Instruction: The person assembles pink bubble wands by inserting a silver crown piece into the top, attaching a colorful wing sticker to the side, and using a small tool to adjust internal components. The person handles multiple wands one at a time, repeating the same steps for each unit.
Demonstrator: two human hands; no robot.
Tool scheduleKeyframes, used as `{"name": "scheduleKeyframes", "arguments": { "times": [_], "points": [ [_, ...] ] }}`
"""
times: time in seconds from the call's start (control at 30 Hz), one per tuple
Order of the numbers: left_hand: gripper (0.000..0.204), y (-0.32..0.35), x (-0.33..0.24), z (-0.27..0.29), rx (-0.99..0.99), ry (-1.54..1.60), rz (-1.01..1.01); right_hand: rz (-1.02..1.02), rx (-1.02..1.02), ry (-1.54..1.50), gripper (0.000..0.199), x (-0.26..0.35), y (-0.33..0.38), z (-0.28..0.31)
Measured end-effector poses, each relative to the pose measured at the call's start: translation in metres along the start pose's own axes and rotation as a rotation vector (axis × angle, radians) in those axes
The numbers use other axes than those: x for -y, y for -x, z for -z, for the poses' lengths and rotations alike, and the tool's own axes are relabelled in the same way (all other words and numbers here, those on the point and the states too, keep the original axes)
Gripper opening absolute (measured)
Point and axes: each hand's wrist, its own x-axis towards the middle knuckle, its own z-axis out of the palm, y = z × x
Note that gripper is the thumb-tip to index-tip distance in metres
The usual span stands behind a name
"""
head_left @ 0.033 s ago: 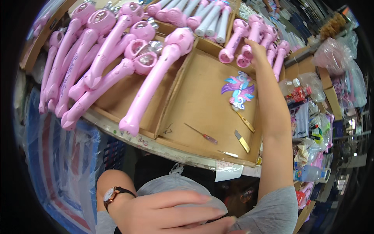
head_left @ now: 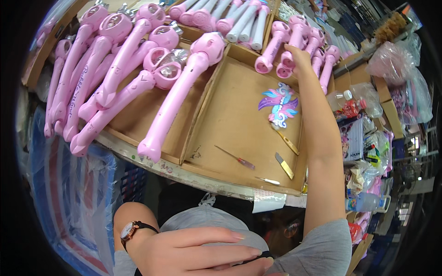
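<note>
— Reaching far out, the right hand (head_left: 294,54) sits at the back of the counter (head_left: 216,186), its grip narrow, fingers curled onto a short pink plastic wand handle (head_left: 288,59) that stands in a cluster of similar pink handles (head_left: 317,55). Whether it is fully clamped I cannot tell.

— And the other hand?

— The left hand (head_left: 202,250) lies low at the near edge of the view, fingers stretched flat and together over a grey rounded bag-like thing (head_left: 207,221); its grip is loose, resting on the grey surface rather than closed around anything. A dark-strapped wristwatch (head_left: 129,230) sits on that wrist.

— What lies around the reaching arm?

— Under the forearm is a shallow brown cardboard tray (head_left: 235,124). In it lie a purple-and-blue winged decoration (head_left: 280,103), a thin red-handled screwdriver (head_left: 237,158), a small gold-coloured blade (head_left: 284,165) and a thin pale stick (head_left: 268,181).

— Anything in the way?

— A long pink plastic wand (head_left: 177,99) lies slanted across the tray's left wall, its end hanging over the counter edge. Left of it, a heap of long pink wands (head_left: 101,78) fills the neighbouring tray. Behind, pale pink and white handles (head_left: 230,18) lie stacked. To the right of the arm, clear plastic bags and packets (head_left: 368,138) crowd close.
</note>
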Motion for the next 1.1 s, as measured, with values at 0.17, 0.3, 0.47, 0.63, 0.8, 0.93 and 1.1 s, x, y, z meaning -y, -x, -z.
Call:
{"name": "scheduleKeyframes", "arguments": {
  "times": [0.17, 0.3, 0.47, 0.63, 0.8, 0.93, 1.1],
  "points": [
    [0.023, -0.003, 0.012, -0.034, -0.157, 0.079, -0.135, 0.153, 0.045, 0.171, 0.041, 0.001, 0.011, -0.009],
    [0.021, 0.003, -0.011, -0.022, -0.115, -0.051, -0.101, 0.478, -0.2, 0.569, 0.055, 0.003, 0.061, -0.018],
    [0.02, 0.022, -0.019, 0.035, 0.238, -0.142, -0.016, 0.635, 0.392, 0.281, 0.031, 0.0, 0.231, 0.008],
    [0.034, 0.034, 0.078, 0.059, 0.156, -0.496, 0.769, 0.448, 1.334, -0.021, 0.018, 0.006, 0.397, 0.027],
    [0.066, 0.063, 0.139, 0.059, 0.206, -0.113, 1.141, 0.537, 1.684, -0.315, 0.038, -0.011, 0.466, -0.037],
    [0.066, 0.068, 0.11, 0.053, -0.065, 0.443, 1.144, 0.005, 2.099, -0.474, 0.038, -0.032, 0.483, -0.053],
    [0.093, 0.076, 0.066, 0.039, -0.071, 0.743, 0.755, 0.2, 2.046, -0.486, 0.033, -0.035, 0.472, -0.046]
  ]
}}
